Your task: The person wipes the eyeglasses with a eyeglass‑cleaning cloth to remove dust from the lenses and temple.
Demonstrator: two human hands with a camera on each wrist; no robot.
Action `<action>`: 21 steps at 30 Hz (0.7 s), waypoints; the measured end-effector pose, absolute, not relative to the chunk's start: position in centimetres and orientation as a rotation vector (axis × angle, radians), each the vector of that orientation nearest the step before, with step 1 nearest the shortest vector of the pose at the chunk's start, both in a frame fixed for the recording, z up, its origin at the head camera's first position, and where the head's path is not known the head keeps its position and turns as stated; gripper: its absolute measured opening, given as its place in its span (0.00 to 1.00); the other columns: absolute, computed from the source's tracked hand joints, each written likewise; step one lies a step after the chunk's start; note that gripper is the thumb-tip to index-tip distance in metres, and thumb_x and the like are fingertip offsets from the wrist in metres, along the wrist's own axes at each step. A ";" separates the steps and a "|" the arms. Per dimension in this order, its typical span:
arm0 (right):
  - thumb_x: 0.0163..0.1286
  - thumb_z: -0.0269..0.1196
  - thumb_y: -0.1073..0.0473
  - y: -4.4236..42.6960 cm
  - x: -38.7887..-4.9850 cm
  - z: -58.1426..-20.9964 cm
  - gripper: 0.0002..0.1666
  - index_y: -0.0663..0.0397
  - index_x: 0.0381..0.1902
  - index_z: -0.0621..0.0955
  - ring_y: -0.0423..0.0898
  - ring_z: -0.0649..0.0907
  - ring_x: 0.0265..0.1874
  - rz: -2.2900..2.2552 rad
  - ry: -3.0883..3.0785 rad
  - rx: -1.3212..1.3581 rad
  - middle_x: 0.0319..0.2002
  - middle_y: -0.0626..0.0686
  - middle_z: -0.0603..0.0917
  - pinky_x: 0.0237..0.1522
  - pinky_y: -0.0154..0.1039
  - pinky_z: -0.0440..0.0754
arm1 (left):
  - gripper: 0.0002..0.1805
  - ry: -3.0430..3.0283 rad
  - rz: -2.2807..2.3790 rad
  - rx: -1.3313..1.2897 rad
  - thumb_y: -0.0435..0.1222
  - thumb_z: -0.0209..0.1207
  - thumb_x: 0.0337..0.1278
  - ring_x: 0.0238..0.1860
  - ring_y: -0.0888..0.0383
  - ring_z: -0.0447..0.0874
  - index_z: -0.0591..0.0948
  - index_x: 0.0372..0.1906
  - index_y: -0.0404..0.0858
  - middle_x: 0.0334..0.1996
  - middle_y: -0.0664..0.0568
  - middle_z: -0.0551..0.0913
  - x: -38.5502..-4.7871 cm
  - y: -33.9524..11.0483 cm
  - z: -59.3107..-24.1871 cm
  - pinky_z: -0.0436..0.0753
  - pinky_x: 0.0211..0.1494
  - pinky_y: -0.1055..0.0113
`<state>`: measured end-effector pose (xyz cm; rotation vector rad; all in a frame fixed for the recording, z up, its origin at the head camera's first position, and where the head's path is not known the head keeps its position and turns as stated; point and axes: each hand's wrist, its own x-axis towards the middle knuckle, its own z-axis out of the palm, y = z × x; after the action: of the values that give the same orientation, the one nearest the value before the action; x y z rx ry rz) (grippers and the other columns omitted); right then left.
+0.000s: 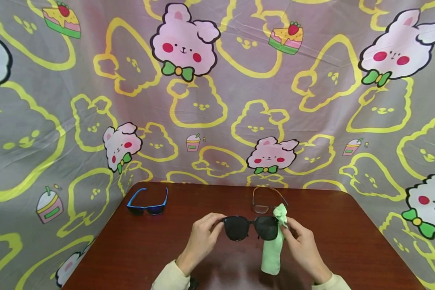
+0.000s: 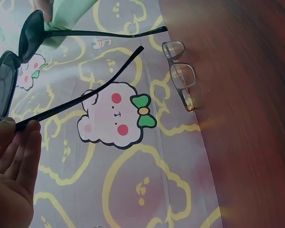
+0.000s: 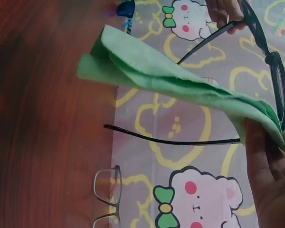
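A pair of black sunglasses [image 1: 236, 228] is held up above the table, lenses toward the head camera and both temples unfolded. My left hand [image 1: 204, 238] pinches one end of the frame near the hinge, between thumb and fingers. At the other end, my right hand [image 1: 303, 245] grips a light green cloth [image 1: 272, 255] bunched against the frame's corner. The cloth's loose part hangs below that hand in the head view. In the right wrist view, the folded cloth [image 3: 171, 83] hides part of one temple, and the right fingers [image 3: 259, 156] press it near the lens rim.
Blue-framed sunglasses [image 1: 146, 208] lie at the back left of the brown table [image 1: 130, 249]. Clear eyeglasses [image 1: 262, 208] with thin temples lie at the back, behind the cloth. A dark object [image 1: 193, 283] shows partly beside the left sleeve. Patterned fabric [image 1: 203, 100] surrounds the table's back and sides.
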<state>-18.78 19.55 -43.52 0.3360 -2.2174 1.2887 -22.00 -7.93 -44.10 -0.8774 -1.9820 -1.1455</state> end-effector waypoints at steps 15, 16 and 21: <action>0.62 0.59 0.76 19.8 -18.4 -43.6 0.14 0.58 0.42 0.83 0.36 0.80 0.33 1.392 -2.195 0.383 0.36 0.48 0.84 0.31 0.28 0.77 | 0.12 -1.938 -1.220 -0.937 0.24 0.62 0.53 0.32 0.62 0.78 0.84 0.43 0.35 0.34 0.53 0.81 -22.0 -8.0 -44.1 0.75 0.33 0.77; 0.62 0.59 0.75 19.8 -18.4 -43.6 0.14 0.58 0.42 0.83 0.36 0.81 0.33 1.389 -2.189 0.387 0.36 0.48 0.85 0.31 0.28 0.77 | 0.12 -1.935 -1.227 -0.941 0.24 0.62 0.53 0.33 0.62 0.80 0.84 0.43 0.35 0.34 0.53 0.82 -22.1 -8.0 -44.2 0.76 0.34 0.77; 0.61 0.60 0.76 20.0 -18.6 -43.8 0.14 0.57 0.40 0.84 0.36 0.81 0.33 1.365 -2.167 0.399 0.35 0.47 0.85 0.32 0.27 0.76 | 0.12 -1.938 -1.245 -0.954 0.23 0.61 0.54 0.35 0.61 0.82 0.84 0.44 0.34 0.35 0.53 0.84 -22.1 -8.1 -44.2 0.78 0.36 0.75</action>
<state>-18.55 19.97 -43.77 0.3992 -2.1670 1.3645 -22.12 -8.10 -44.17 -0.9537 -1.9385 -1.2454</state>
